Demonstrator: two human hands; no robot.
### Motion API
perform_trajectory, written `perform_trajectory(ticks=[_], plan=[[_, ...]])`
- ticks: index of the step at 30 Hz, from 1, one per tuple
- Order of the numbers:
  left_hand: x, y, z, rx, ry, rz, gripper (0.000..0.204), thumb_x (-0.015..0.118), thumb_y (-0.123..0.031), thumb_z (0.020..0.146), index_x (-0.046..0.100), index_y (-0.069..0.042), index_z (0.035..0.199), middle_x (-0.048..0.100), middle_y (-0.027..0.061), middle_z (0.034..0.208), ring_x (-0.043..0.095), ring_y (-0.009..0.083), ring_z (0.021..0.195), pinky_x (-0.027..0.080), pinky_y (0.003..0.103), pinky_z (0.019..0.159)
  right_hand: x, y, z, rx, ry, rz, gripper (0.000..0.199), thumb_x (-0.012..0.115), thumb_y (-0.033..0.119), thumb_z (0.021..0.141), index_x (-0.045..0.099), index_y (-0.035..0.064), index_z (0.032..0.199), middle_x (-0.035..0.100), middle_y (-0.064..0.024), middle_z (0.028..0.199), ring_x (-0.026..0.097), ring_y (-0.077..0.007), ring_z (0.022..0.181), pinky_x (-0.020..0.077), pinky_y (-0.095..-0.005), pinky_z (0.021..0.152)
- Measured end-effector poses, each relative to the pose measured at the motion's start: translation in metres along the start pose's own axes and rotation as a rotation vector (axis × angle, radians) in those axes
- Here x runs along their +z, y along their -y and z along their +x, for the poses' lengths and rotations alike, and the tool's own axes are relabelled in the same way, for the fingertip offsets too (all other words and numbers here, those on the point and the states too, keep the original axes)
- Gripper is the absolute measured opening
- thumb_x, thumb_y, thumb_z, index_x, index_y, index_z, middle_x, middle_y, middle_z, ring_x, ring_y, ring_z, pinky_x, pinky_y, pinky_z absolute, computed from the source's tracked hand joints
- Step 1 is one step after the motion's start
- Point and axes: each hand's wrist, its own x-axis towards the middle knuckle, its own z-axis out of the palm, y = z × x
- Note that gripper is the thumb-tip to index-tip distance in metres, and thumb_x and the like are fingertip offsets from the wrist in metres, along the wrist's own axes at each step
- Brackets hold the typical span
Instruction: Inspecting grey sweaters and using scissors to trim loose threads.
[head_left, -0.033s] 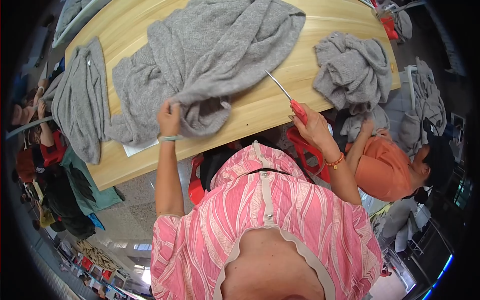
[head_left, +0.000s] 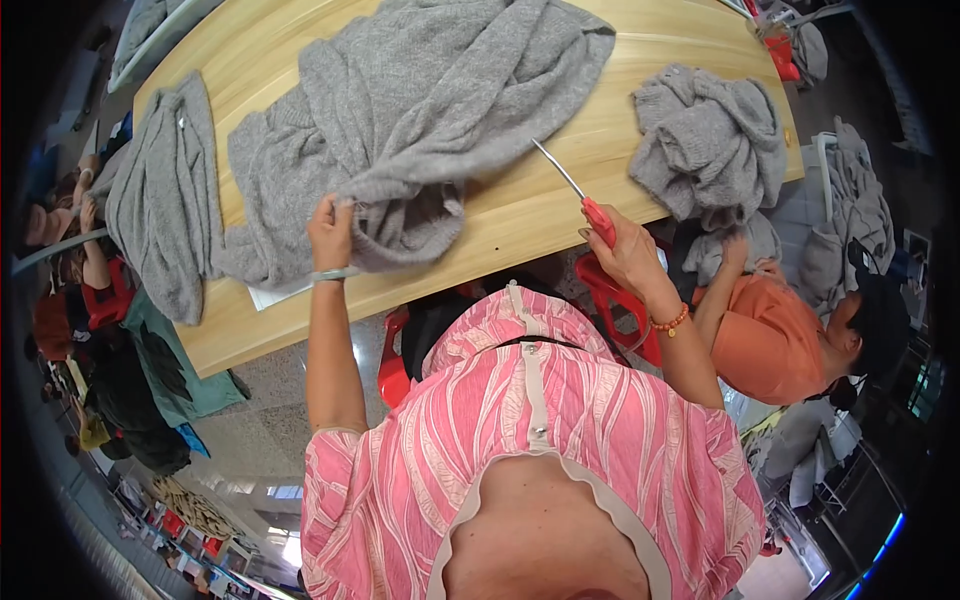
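A large grey knitted garment (head_left: 420, 110), bunched and folded, lies across the wooden table (head_left: 520, 215). My left hand (head_left: 330, 232) pinches its near edge, where the knit forms an open, tube-like fold (head_left: 415, 235). To the right, my right hand (head_left: 630, 255) is closed around red-handled scissors (head_left: 598, 215). Their narrow metal blade points up and left, its tip close to the garment's lower edge. Whether the blades are together is hard to make out.
Another grey knit (head_left: 165, 200) hangs over the table's left end. A crumpled grey knit pile (head_left: 710, 140) lies at the right. A person in orange (head_left: 765, 335) sits close on my right, handling grey knit; red stools (head_left: 620, 300) stand below the table edge.
My left hand has shifted slightly left with the garment's edge, and the fold there looks a little more spread. My right hand and the scissors have hardly moved.
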Motion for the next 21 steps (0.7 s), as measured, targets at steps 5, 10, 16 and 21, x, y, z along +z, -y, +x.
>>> perform_trajectory(ticks=[5, 10, 16, 21], plan=[[-0.025, -0.006, 0.004, -0.150, 0.379, -0.500, 0.025, 0.063, -0.015, 0.080, 0.060, -0.003, 0.102, 0.065, 0.0090, 0.087, 0.060, 0.0184, 0.080, 0.046, 0.030, 0.079, 0.004, 0.001, 0.022, 0.000, 0.016, -0.035, 0.035, 0.059, 0.029, 0.086, 0.053, 0.0072, 0.113, 0.062, -0.0222, 0.089, 0.058, -0.0427, 0.085, 0.0463, -0.0458, 0.073], [0.002, -0.013, 0.003, 0.321, 0.026, 0.704, 0.048, 0.068, -0.017, 0.073, 0.052, -0.003, 0.116, 0.055, 0.0221, 0.112, 0.050, 0.0382, 0.104, 0.041, 0.045, 0.090, 0.002, -0.011, 0.033, 0.025, -0.002, -0.047, 0.035, 0.059, 0.032, 0.086, 0.053, 0.0078, 0.111, 0.061, -0.0241, 0.084, 0.058, -0.0442, 0.083, 0.0459, -0.0472, 0.072], [0.127, -0.119, 0.016, 0.706, 0.036, 0.653, 0.077, 0.076, -0.036, 0.067, 0.042, -0.009, 0.130, 0.040, 0.0227, 0.132, 0.036, 0.0397, 0.123, 0.031, 0.048, 0.100, 0.001, -0.016, 0.015, -0.011, -0.161, -0.018, 0.030, 0.059, 0.029, 0.085, 0.055, 0.0077, 0.105, 0.061, -0.0243, 0.080, 0.059, -0.0427, 0.078, 0.0473, -0.0490, 0.069], [0.216, -0.096, 0.077, 0.676, 0.032, 0.803, 0.060, 0.070, -0.032, 0.073, 0.048, -0.011, 0.124, 0.044, 0.0193, 0.128, 0.037, 0.0366, 0.121, 0.032, 0.050, 0.096, 0.004, -0.018, -0.002, 0.166, -0.096, -0.027, 0.036, 0.060, 0.033, 0.084, 0.056, 0.0106, 0.112, 0.063, -0.0212, 0.087, 0.060, -0.0406, 0.084, 0.0488, -0.0463, 0.072]])
